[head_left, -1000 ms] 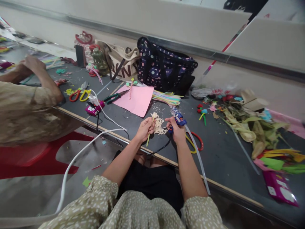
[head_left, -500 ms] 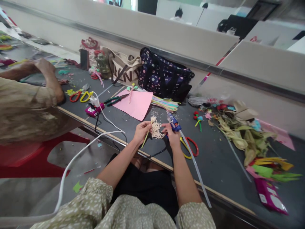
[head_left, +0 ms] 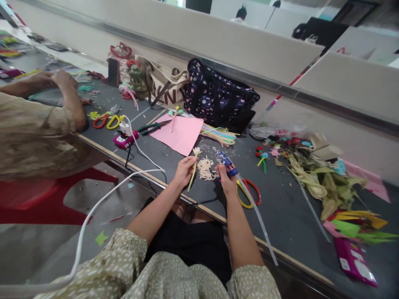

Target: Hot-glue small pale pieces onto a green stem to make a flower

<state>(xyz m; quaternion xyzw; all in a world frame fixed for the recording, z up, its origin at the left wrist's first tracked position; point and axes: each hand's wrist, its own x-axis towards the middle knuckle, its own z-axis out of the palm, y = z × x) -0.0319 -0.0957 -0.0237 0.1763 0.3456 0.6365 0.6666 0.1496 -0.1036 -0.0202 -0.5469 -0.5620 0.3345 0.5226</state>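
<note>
My left hand [head_left: 183, 169] is closed round a thin green stem with a pale straw flower head [head_left: 196, 152] at its top, held a little above the dark table [head_left: 286, 207]. My right hand [head_left: 225, 179] grips a blue glue gun [head_left: 227, 162] whose nozzle points up and left, with a clear glue stick [head_left: 258, 216] trailing back from it. Between the two hands a small heap of pale straw petals [head_left: 205, 169] lies on the table. A black cord [head_left: 205, 201] runs from the gun over the table's edge.
Pink paper [head_left: 181, 132], green pliers [head_left: 152, 126], coloured strips [head_left: 220, 135] and two bags [head_left: 218, 93] lie behind. Red-and-yellow scissors [head_left: 247, 192] sit right of my right hand. Dried husks [head_left: 318, 178] fill the right side. Another person's arm [head_left: 46, 120] rests at the left, near a pink charger [head_left: 124, 139].
My left hand has lifted the stem with its flower head away from the petal heap. The right hand with the glue gun has drawn slightly apart from it. The camera shifted a little.
</note>
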